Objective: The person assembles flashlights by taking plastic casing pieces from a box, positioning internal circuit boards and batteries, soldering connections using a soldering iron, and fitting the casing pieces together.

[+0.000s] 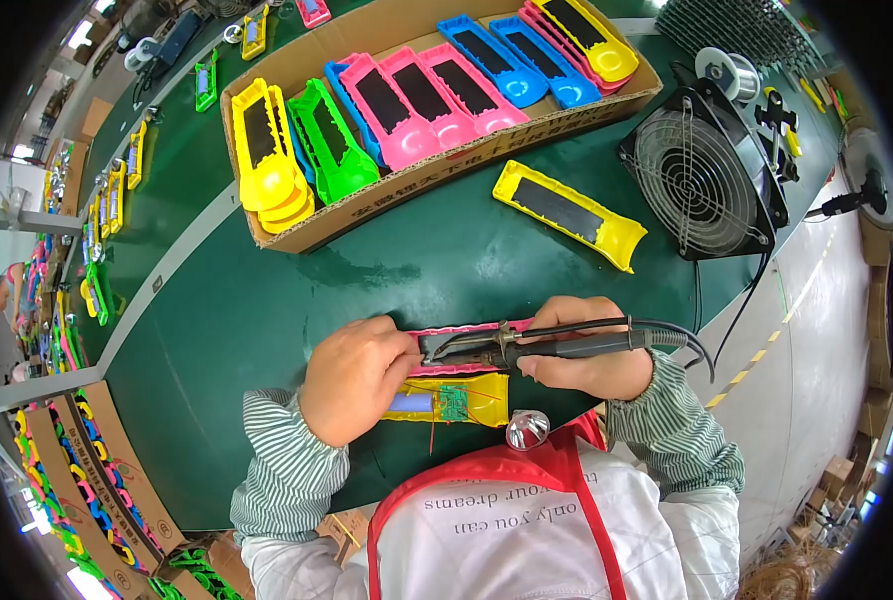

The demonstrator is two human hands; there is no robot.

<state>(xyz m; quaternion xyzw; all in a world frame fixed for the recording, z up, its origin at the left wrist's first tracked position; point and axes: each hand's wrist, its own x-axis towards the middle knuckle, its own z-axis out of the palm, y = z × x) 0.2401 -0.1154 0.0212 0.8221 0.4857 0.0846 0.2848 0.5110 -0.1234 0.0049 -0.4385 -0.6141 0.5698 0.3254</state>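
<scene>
One fan (694,174); a full carton (366,215) beyond

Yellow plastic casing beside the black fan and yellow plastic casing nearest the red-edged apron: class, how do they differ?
The fan-side yellow casing shows a flat black panel; the apron-side yellow casing holds a blue cylinder and green circuit board. The fan-side casing slants clearly; the apron-side casing lies nearly level across the view. Both are long, open-topped and on the green table.

Green table (446,265) (cardboard box (326,222) atop).
</scene>
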